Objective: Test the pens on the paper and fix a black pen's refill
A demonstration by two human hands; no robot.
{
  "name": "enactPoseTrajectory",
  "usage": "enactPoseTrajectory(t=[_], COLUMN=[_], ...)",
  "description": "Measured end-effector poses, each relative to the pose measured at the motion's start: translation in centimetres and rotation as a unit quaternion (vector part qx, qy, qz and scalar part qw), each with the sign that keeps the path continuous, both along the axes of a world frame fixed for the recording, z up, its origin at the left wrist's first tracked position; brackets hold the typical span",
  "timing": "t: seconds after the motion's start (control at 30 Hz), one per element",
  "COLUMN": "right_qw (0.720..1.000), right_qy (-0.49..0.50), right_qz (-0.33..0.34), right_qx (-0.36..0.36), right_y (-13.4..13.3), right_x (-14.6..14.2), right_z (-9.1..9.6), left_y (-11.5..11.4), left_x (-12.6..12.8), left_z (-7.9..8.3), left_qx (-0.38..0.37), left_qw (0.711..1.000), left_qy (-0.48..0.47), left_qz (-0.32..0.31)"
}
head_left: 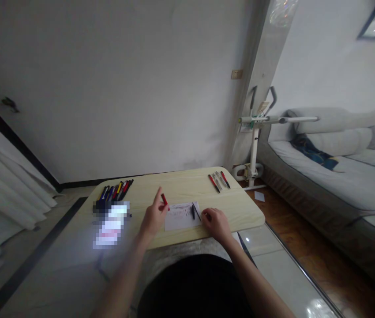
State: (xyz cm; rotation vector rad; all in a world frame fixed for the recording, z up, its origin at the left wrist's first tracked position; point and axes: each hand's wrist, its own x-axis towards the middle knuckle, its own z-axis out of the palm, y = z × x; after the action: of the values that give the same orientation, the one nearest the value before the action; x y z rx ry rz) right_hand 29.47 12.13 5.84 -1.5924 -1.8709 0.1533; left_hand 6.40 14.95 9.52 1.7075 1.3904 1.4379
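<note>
My left hand [153,217] rests near the front edge of a pale wooden table [240,211], fingers closed on a red pen part [164,200], index finger pointing up. My right hand [216,223] is curled beside a white sheet of paper [181,217] marked with scribbles. It pinches a thin dark pen piece [195,211], and a short black piece [193,212] lies on the paper next to it. A row of several coloured pens [116,191] lies at the table's far left. Three pens [219,181], red and grey, lie at the far right.
A blurred bright patch [111,224] covers the table's left front. A grey sofa [333,176] with a blue cloth stands at the right. A white exercise machine [255,145] is behind the table. A curtain [5,194] hangs at the left.
</note>
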Motion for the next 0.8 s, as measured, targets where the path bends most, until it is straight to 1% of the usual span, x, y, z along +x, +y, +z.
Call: enactPoseTrajectory(t=[0.07, 0.13, 0.2, 0.27, 0.37, 0.43, 0.53, 0.67, 0.8], right_qw=[1.0, 1.0, 1.0, 1.0, 1.0, 1.0, 1.0, 0.999, 0.997], right_qy=[-0.006, -0.009, -0.01, -0.012, -0.015, -0.016, -0.014, -0.021, -0.058], right_qz=[-0.004, -0.004, -0.004, -0.005, -0.007, -0.008, -0.006, -0.003, 0.0], right_qx=[-0.001, 0.0, 0.0, 0.0, -0.004, -0.006, -0.01, -0.032, -0.06], right_y=[0.0, -0.1, -0.1, -0.1, -0.1, -0.1, 0.0, 0.2, 0.4], right_x=[0.0, -0.1, -0.1, -0.1, -0.1, -0.1, -0.1, -0.2, -0.3], right_z=[0.1, 0.1, 0.1, 0.0, 0.0, 0.0, 0.1, 0.4, 1.0], left_y=[0.0, -0.1, -0.3, -0.4, -0.3, -0.1, 0.2, 0.2, 0.0], left_x=[-0.1, 0.0, 0.2, 0.4, 0.6, 0.6, 0.5, 0.4, 0.3], left_z=[0.4, 0.6, 0.7, 0.7, 0.8, 1.1, 1.4, 1.6, 1.7], left_qx=[0.001, -0.012, -0.024, -0.029, -0.044, -0.043, -0.025, -0.003, 0.006], left_qw=[1.0, 0.999, 0.999, 0.998, 0.995, 0.994, 0.996, 0.999, 0.999], left_qy=[-0.028, -0.048, -0.047, -0.057, -0.09, -0.101, -0.08, -0.025, -0.049], left_qz=[0.01, 0.002, -0.012, -0.011, -0.025, -0.02, -0.024, -0.033, -0.013])
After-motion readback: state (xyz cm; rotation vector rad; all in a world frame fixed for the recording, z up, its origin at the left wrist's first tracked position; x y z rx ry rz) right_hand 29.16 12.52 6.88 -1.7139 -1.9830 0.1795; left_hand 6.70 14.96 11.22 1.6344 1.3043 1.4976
